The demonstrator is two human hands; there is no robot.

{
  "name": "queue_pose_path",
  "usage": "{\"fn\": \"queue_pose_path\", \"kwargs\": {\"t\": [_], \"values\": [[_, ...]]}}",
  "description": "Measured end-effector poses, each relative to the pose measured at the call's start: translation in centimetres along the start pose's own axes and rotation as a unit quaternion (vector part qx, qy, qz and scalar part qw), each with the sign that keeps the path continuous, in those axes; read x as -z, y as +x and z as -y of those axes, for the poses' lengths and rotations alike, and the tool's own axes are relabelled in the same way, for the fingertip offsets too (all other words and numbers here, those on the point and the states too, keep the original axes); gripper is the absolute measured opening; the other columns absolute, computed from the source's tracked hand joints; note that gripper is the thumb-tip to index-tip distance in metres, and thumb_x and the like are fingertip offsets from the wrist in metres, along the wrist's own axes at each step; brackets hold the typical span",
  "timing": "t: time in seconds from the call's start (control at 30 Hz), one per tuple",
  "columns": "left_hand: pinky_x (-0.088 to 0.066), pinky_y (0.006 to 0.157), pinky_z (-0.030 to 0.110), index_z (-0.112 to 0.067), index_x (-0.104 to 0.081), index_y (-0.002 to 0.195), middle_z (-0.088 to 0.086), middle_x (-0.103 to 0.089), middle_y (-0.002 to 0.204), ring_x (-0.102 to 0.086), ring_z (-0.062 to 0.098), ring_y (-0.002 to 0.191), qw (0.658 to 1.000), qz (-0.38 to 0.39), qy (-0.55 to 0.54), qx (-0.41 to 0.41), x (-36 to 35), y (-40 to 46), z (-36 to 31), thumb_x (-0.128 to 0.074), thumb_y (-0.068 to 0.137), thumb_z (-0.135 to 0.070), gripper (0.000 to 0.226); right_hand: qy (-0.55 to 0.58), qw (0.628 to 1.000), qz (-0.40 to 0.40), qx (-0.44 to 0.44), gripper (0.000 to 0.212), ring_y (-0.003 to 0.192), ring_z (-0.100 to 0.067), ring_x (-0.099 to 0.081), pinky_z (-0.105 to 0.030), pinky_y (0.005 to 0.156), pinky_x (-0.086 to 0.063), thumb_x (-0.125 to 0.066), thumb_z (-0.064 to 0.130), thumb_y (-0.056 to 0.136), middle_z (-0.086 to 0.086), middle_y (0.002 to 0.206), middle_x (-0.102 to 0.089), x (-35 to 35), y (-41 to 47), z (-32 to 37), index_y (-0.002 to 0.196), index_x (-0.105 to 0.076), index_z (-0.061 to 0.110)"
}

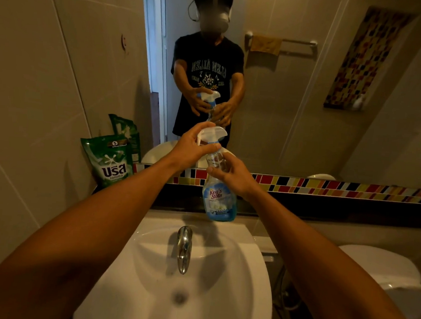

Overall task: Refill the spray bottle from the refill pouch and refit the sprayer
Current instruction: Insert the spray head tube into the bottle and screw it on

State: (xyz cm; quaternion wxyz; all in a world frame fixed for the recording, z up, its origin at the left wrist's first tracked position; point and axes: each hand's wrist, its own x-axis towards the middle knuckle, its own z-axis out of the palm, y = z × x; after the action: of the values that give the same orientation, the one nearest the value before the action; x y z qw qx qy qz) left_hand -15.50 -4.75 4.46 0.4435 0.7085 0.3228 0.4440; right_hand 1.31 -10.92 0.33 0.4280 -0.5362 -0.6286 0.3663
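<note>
The bottle (219, 197) stands on the ledge behind the sink (259, 273). Right hand (233, 176) wraps its shoulder; left hand (193, 146) has its fingers closed round the sprayer (212, 134). A slack hold while twisting could tip it — spilling liquid into the sink.

The left hand (193, 146) covers the sprayer's (212, 134) collar, the right hand (230, 177) hides the spray bottle's (218, 199) shoulder, and the toilet (382, 271) runs off frame.
</note>
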Motion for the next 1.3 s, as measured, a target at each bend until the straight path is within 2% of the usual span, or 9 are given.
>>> {"fn": "queue_pose_path", "kwargs": {"t": [0.07,0.2,0.37,0.6,0.7,0.87,1.0,1.2,1.3], "values": [[-0.059,0.077,0.022,-0.024,-0.052,0.136,0.006,-0.061,0.127,-0.065,0.019,0.109,1.0,-0.014,-0.002,-0.005,-0.23,-0.02,-0.02,-0.078,0.085,-0.018,0.058,-0.005,1.0,0.002,0.007,0.044,0.109,-0.019,-0.071,-0.047,0.097,-0.06,-0.072,0.026,0.096,-0.003,0.122,-0.072,-0.14,0.11,0.14,0.137,-0.056,0.019],[-0.06,0.083,0.029,-0.023,-0.052,0.134,0.01,-0.058,0.13,-0.063,0.022,0.113,0.999,-0.031,0.011,-0.02,-0.35,0.2,0.07,-0.076,0.086,-0.014,0.054,-0.007,1.0,0.001,0.013,0.045,0.11,-0.022,-0.072,-0.051,0.097,-0.06,-0.073,0.029,0.095,-0.004,0.122,-0.072,-0.43,0.39,0.18,0.136,-0.057,0.019],[-0.059,0.092,0.04,-0.022,-0.052,0.138,0.008,-0.057,0.134,-0.061,0.023,0.118,1.0,-0.011,0.008,-0.012,0.24,0.28,0.08,-0.072,0.088,-0.006,0.056,0.008,1.0,-0.004,0.01,0.044,0.109,-0.024,-0.072,-0.05,0.098,-0.059,-0.074,0.023,0.095,-0.007,0.122,-0.073,-0.31,0.54,-0.12,0.135,-0.058,0.014],[-0.057,0.076,0.018,-0.022,-0.051,0.137,0.007,-0.06,0.129,-0.065,0.019,0.111,1.0,-0.017,-0.006,-0.012,-0.19,-0.35,-0.03,-0.075,0.087,-0.014,0.056,0.001,1.0,-0.001,0.017,0.042,0.106,-0.021,-0.073,-0.045,0.095,-0.061,-0.073,0.022,0.096,-0.006,0.119,-0.073,-0.31,0.6,-0.2,0.134,-0.058,0.014],[-0.056,0.073,0.017,-0.022,-0.052,0.136,0.006,-0.059,0.128,-0.065,0.016,0.106,0.999,-0.027,-0.003,-0.018,-0.27,-0.39,-0.03,-0.075,0.087,-0.013,0.055,0.003,1.0,0.001,0.018,0.043,0.105,-0.019,-0.074,-0.042,0.094,-0.061,-0.073,0.022,0.096,-0.004,0.119,-0.074,-0.46,0.66,-0.16,0.135,-0.058,0.015],[-0.059,0.086,0.028,-0.019,-0.052,0.139,0.007,-0.059,0.132,-0.063,0.019,0.115,1.0,-0.02,0.011,-0.014,0.1,-0.07,0.35,-0.072,0.088,-0.006,0.056,0.006,1.0,-0.002,0.013,0.042,0.104,-0.019,-0.074,-0.043,0.093,-0.062,-0.074,0.023,0.096,-0.005,0.119,-0.074,-0.53,0.64,-0.44,0.134,-0.058,0.014],[-0.059,0.084,0.026,-0.019,-0.051,0.141,0.007,-0.057,0.134,-0.062,0.02,0.116,1.0,-0.003,0.002,-0.001,0.26,-0.03,0.43,-0.067,0.089,0.0,0.057,0.007,1.0,-0.004,0.008,0.043,0.106,-0.022,-0.073,-0.046,0.095,-0.061,-0.074,0.023,0.095,-0.009,0.12,-0.073,-0.37,0.54,-0.73,0.134,-0.058,0.013],[-0.06,0.082,0.027,-0.025,-0.048,0.137,0.008,-0.057,0.132,-0.064,0.022,0.113,1.0,-0.012,-0.002,-0.01,-0.32,-0.33,0.45,-0.076,0.087,-0.02,0.057,0.004,1.0,0.001,0.017,0.045,0.108,-0.019,-0.073,-0.044,0.095,-0.061,-0.073,0.024,0.096,-0.004,0.122,-0.073,-0.57,0.6,-0.51,0.137,-0.057,0.016],[-0.06,0.085,0.032,-0.025,-0.048,0.136,0.009,-0.056,0.133,-0.065,0.022,0.112,1.0,-0.02,0.012,-0.02,-0.26,-0.39,0.66,-0.078,0.085,-0.018,0.059,0.008,1.0,0.004,0.025,0.048,0.108,-0.016,-0.072,-0.038,0.093,-0.061,-0.072,0.02,0.096,0.0,0.12,-0.072,-0.74,0.52,-0.25,0.14,-0.055,0.015]]}}
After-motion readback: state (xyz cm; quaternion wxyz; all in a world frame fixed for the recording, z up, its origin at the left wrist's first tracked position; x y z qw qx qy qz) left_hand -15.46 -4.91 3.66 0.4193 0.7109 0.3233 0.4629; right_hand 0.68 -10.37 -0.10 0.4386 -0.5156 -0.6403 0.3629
